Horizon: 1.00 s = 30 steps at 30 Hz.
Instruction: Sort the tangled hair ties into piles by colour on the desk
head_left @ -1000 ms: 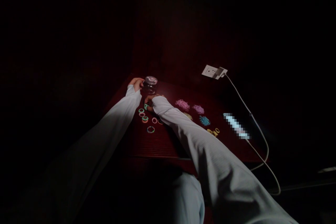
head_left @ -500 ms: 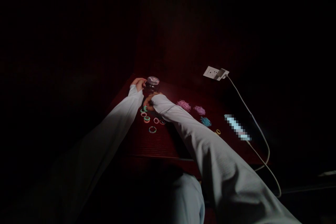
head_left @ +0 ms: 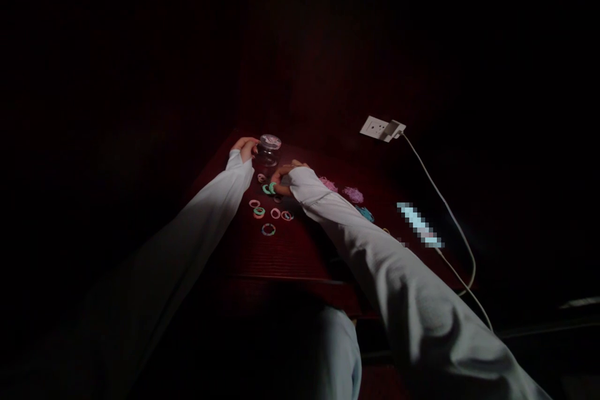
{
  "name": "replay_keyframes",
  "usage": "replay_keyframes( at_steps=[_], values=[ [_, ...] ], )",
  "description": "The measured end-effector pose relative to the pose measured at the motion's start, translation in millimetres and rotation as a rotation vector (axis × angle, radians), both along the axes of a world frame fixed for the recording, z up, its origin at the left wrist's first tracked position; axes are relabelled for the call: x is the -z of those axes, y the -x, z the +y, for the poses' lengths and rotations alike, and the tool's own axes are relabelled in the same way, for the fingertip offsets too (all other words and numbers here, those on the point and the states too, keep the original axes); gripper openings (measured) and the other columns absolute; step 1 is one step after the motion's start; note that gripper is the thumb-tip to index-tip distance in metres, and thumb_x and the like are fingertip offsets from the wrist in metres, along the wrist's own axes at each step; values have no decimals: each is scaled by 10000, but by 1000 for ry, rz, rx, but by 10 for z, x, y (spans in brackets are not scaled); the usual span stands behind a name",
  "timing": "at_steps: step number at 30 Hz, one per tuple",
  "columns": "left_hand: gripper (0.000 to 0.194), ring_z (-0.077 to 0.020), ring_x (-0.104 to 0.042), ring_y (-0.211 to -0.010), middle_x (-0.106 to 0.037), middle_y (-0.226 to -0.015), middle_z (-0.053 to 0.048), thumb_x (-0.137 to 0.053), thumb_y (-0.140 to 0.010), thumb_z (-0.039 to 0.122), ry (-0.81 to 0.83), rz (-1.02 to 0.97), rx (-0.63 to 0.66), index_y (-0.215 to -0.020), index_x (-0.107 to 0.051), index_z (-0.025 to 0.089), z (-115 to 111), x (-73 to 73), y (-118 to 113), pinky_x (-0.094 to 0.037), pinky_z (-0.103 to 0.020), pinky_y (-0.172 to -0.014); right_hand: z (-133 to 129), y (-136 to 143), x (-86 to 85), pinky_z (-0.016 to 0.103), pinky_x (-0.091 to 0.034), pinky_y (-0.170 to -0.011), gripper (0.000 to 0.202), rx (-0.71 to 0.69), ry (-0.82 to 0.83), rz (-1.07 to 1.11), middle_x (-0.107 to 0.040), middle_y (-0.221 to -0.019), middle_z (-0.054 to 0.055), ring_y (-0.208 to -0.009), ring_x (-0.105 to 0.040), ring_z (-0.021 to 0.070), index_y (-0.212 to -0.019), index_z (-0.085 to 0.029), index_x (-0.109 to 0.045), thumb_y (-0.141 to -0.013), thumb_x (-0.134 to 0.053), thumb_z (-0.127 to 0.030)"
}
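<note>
My left hand (head_left: pixel 246 147) is at the left side of a small clear jar (head_left: pixel 269 156) with a pinkish patterned lid, its fingers closed against the jar near the lid. My right hand (head_left: pixel 282 179) is curled in front of the jar and to its right, with a green ring-shaped band (head_left: pixel 272 188) at its thumb and finger. Part of that grip is dark. A pink band (head_left: pixel 261 179) lies just in front of the jar. Nearer to me are a pale pink ring (head_left: pixel 275 214), a green ring (head_left: pixel 259 211) and a multicoloured ring (head_left: pixel 269 230).
Right of my right hand are a pink heap (head_left: pixel 328 184), a purple heap (head_left: pixel 353 194) and a partly covered teal heap (head_left: pixel 365 214) of thin strands. A blurred-out light strip (head_left: pixel 419 225) lies farther right. A white cable (head_left: pixel 438 184) runs from a charger in a wall socket (head_left: pixel 374 127).
My right hand has moved right, away from the jar, uncovering the jar's body and a pink band. The green band has shifted right with it. My left hand stays at the jar.
</note>
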State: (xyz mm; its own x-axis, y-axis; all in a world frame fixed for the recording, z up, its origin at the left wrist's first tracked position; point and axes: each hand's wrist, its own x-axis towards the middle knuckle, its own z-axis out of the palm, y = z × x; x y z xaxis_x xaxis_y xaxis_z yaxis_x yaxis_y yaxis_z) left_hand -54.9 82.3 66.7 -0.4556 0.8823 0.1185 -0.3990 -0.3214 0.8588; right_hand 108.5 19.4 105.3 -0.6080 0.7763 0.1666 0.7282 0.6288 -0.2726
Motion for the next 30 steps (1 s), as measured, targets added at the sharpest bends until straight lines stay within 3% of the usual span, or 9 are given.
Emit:
replay_keyframes(
  at_steps=[5, 9, 14, 18, 25, 30],
  values=[
    [137, -107, -375, -486, -420, -486, 53, -610, -697, 148, 55, -12, -38, -584, -561, 209, 2, -14, -31, -260, -185, -448, -187, -28, 109, 327, -321, -942, 40, -142, 145, -9, -767, -884, -12, -917, -604, 170, -871, -197, -786, -867, -784, -157],
    [126, -102, -414, -511, -438, -510, 49, -622, -706, 180, 55, 9, -60, -599, -560, 204, -9, -10, -24, -288, -171, -465, -295, 51, 173, 311, -305, -946, 73, -212, 128, -41, -739, -871, -18, -963, -596, 180, -892, -202, -776, -861, -807, -144],
    [168, -100, -414, -501, -438, -518, 48, -673, -735, 223, 69, 9, -50, -618, -554, 207, -5, -19, -28, -295, -180, -458, -288, 62, 185, 296, -312, -918, 110, -234, 95, -14, -710, -877, -23, -907, -546, 168, -923, -214, -770, -864, -796, -125],
    [177, -94, -407, -504, -439, -522, 51, -651, -745, 150, 58, 10, -24, -604, -556, 200, -50, -54, -24, -301, -182, -472, -243, 66, 215, 282, -336, -897, 140, -258, 123, -4, -685, -841, -33, -874, -536, 160, -898, -217, -770, -839, -791, -92],
    [181, -102, -411, -505, -438, -509, 47, -596, -746, 106, 71, -3, -30, -593, -561, 196, -78, -85, -34, -295, -188, -487, -204, 77, 281, 276, -382, -914, 110, -251, 174, 72, -710, -844, -17, -870, -573, 151, -800, -186, -738, -825, -782, -89],
    [167, -100, -405, -488, -442, -508, 48, -648, -742, 184, 64, -11, -33, -605, -554, 204, -10, -35, -23, -297, -194, -471, -286, -28, 187, 322, -427, -984, 46, -213, 247, 215, -757, -859, 4, -854, -649, 149, -875, -171, -758, -851, -761, -132]
  ],
)
